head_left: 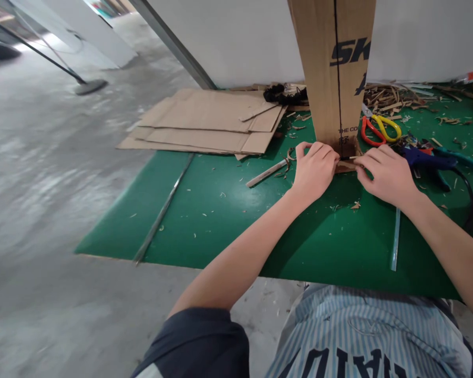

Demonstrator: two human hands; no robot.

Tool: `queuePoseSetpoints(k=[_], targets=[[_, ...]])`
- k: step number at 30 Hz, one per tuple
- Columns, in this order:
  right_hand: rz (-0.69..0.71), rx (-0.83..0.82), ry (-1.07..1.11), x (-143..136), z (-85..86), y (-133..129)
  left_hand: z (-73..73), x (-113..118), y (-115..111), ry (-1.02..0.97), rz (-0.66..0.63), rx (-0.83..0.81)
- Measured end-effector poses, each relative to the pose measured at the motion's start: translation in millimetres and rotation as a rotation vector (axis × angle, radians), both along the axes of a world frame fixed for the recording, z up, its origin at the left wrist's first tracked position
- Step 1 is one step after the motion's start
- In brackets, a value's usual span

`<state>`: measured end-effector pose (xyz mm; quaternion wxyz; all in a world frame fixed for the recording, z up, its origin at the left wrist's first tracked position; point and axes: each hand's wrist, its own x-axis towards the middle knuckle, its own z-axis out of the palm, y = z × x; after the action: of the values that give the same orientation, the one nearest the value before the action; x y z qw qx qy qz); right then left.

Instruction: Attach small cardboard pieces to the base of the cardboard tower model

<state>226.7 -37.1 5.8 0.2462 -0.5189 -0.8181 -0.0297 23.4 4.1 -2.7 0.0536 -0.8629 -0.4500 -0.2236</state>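
Note:
A tall brown cardboard piece (323,68) with black print stands upright on the green table, a dark cord running down its face. At its base, my left hand (314,169) is on the left side, fingers bent and pinched near the cord's lower end. My right hand (387,173) is opposite, thumb and fingers pinched on a small thin stick (352,157) at the opening of the base. The fingertips of the two hands are a short gap apart. What my left fingertips hold is too small to make out.
Flat cardboard sheets (205,118) lie at the back left. Scissors (380,130) and a blue glue gun (428,157) with a cable lie right. A glue stick (396,239) is near the front edge of the green table (220,210); cardboard scraps (392,100) are piled behind.

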Motion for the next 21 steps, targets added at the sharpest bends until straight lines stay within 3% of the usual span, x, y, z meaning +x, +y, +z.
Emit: queuePoseSetpoints(k=[3, 7, 21], targets=[[-0.086, 0.111, -0.133, -0.1, -4.4, 4.1, 1.5, -0.1, -0.2, 0.0, 0.008, -0.011], [-0.11, 0.103, -0.199, -2.6, -10.6, 8.2, 1.5, -0.2, -0.4, -0.005, 0.005, -0.019], [-0.101, 0.175, -0.09, -7.5, -23.6, 16.1, -8.9, 5.1, 1.8, 0.011, -0.026, 0.041]])
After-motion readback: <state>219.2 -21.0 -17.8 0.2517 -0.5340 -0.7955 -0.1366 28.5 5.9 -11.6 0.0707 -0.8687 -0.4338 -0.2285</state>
